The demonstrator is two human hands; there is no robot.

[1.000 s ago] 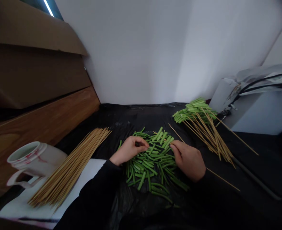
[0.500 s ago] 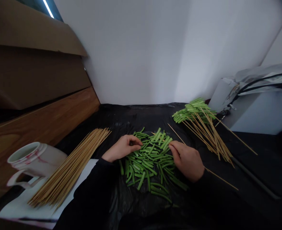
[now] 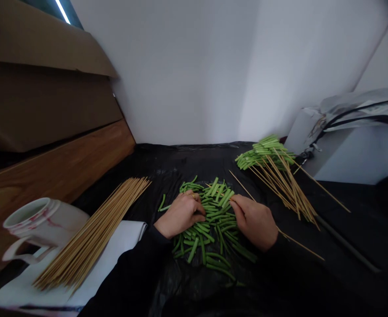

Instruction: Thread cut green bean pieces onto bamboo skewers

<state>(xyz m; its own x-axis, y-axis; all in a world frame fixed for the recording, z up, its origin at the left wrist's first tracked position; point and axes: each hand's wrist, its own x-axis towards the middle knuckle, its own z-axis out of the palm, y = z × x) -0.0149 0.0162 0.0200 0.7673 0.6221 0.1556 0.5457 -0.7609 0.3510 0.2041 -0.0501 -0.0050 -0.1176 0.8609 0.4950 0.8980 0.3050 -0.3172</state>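
Note:
My right hand (image 3: pixel 255 222) is closed round a bamboo skewer (image 3: pixel 301 244), whose long end sticks out behind the hand to the lower right. Several cut green bean pieces (image 3: pixel 221 190) sit side by side on its front part, beyond my fingertips. Over the left side of a loose pile of cut green beans (image 3: pixel 210 240), my left hand (image 3: pixel 183 213) reaches down with curled fingers and thumb close together. What its fingertips hold, if anything, is hidden. A second skewer (image 3: pixel 242 185) lies just behind my right hand.
Left, a bundle of bare skewers (image 3: pixel 95 233) lies on white paper (image 3: pixel 128 229) beside a mug (image 3: pixel 45 224). Back right are skewers loaded with beans (image 3: pixel 263 152). Black plastic (image 3: pixel 167 154) covers the table. A cardboard box (image 3: pixel 49 101) and a pale box with cables (image 3: pixel 349 154) flank it.
My left hand has moved right and down onto the pile, and bean pieces at the pile's left now show beside it. My right hand keeps its grip on the skewer. The view has shifted slightly.

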